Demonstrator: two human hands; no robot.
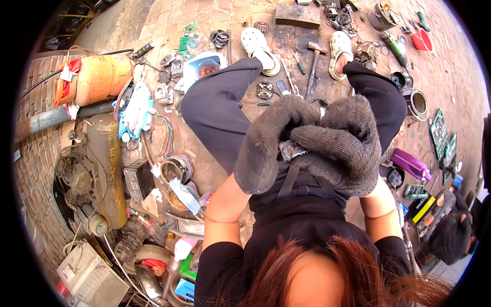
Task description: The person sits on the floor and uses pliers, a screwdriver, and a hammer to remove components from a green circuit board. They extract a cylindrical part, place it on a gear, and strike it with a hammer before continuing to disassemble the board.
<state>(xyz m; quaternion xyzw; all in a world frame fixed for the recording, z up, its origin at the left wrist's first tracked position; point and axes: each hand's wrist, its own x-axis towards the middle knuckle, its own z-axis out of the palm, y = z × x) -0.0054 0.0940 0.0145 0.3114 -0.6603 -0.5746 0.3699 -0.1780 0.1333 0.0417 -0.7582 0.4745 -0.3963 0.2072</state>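
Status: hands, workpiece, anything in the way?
Left hand and right hand, gloved, together; grip unclear. Small shiny piece between them, partly covered. Hammer apart, on ground beyond.

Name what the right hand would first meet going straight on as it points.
The right hand points leftward: likely the small shiny piece, perhaps already touched, then the left hand; depth is unclear.

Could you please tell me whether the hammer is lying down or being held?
Lying down: the hammer lies flat between the shoes, while the left hand and right hand meet around a small piece.
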